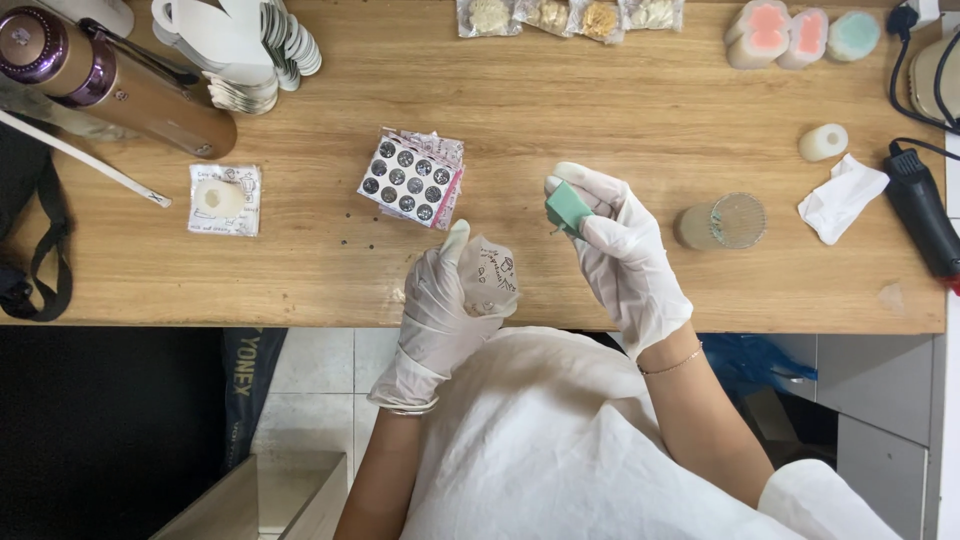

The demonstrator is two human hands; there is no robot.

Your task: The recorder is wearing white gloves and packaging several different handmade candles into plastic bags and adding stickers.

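While both white-gloved hands hover over the near edge of the light wooden table, the right hand pinches a small teal-green rectangular block between thumb and curled fingers, just right of the square sheet of dark round stickers. The left hand, below that sheet, is closed around a small clear plastic pouch with printed doodles, thumb raised. Well right of the sticker sheet stands a clear round jar, then a crumpled white tissue. Left of the sheet lies a flat packet holding a pale round piece, and beyond it a bronze-and-purple metal flask on its side.
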